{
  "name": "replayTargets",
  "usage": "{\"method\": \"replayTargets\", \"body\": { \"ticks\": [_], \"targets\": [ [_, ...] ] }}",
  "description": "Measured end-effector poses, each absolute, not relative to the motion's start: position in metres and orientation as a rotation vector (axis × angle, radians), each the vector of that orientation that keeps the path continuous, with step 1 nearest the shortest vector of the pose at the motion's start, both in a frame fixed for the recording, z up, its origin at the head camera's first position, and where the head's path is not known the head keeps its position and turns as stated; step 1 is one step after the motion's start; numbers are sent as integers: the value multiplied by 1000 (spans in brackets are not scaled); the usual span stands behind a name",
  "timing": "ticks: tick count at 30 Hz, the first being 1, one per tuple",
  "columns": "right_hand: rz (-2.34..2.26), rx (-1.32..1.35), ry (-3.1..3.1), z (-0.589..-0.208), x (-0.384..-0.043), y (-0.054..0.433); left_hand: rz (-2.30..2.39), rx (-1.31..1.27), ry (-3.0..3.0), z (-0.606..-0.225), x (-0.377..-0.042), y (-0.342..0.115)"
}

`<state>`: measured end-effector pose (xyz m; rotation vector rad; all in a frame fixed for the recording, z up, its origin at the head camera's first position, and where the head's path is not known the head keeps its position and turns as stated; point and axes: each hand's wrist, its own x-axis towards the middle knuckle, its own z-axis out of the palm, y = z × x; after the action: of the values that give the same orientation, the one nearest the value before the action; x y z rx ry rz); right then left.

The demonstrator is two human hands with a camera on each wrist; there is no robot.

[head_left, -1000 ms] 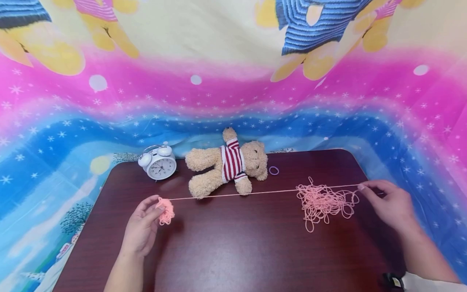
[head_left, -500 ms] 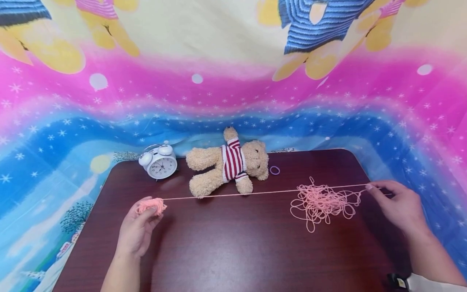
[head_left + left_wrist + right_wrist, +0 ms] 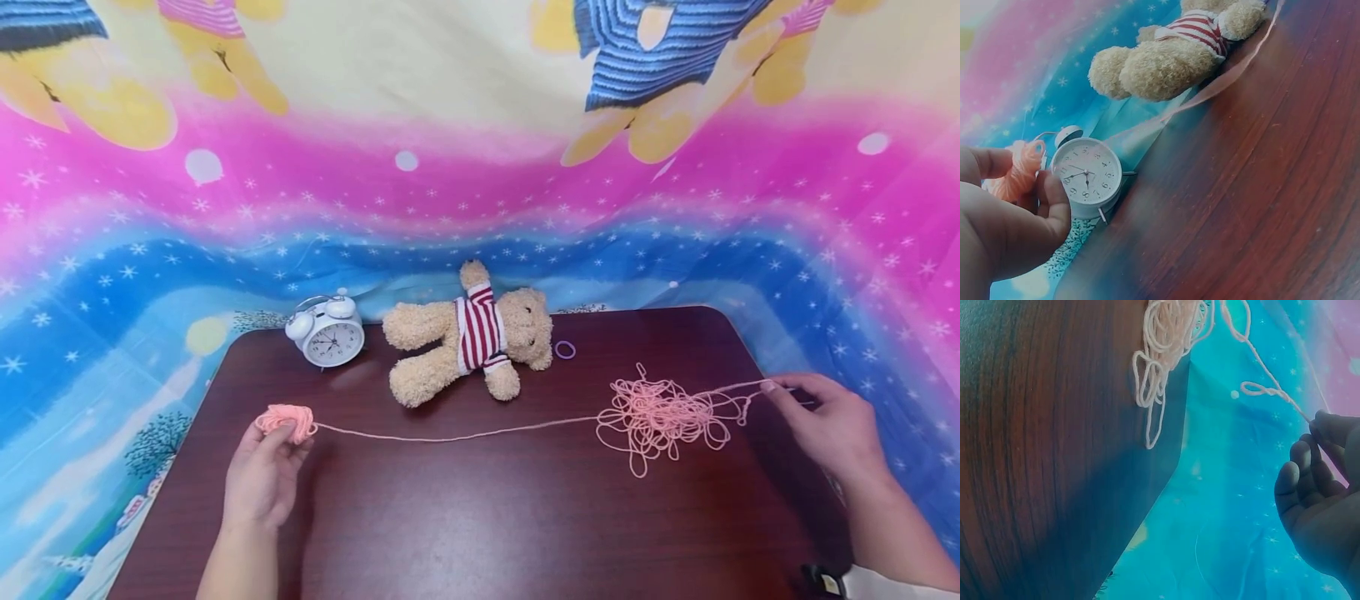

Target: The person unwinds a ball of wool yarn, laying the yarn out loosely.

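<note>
A small wound bundle of pink yarn [image 3: 291, 421] is held between the thumb and fingers of my left hand [image 3: 258, 479], at the left of the table. One strand [image 3: 450, 439] runs from it across the table, sagging in the middle, to a loose tangled heap of the same yarn [image 3: 660, 417] on the right. My right hand [image 3: 832, 425] pinches yarn between thumb and fingertips at the table's right edge, drawn out from the heap. In the right wrist view a small twisted loop [image 3: 1266, 389] shows on the yarn near those fingertips.
A white twin-bell alarm clock [image 3: 332, 342] stands at the back left of the dark wooden table [image 3: 480, 517]. Beside it lies a teddy bear [image 3: 472, 337] in a striped shirt. A purple ring [image 3: 565, 350] is near its head. Printed cloth [image 3: 480, 208] hangs behind.
My left hand has moved left and tipped the bundle over. The strand between my hands was taut and straight; now it sags. My right hand has shifted slightly right.
</note>
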<state>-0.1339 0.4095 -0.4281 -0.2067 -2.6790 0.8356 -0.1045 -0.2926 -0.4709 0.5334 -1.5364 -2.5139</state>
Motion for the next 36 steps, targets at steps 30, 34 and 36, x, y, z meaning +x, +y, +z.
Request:
{"method": "replayTargets", "body": {
  "ticks": [30, 34, 36],
  "targets": [
    [830, 222, -2862, -459, -152, 346, -2556, 331, -1571, -471, -111, -274],
    [824, 260, -2847, -456, -154, 342, -2559, 287, -1610, -470, -112, -268],
    [824, 275, -2832, -454, -154, 339, -2557, 289, -1624, -469, -113, -265]
  ]
}}
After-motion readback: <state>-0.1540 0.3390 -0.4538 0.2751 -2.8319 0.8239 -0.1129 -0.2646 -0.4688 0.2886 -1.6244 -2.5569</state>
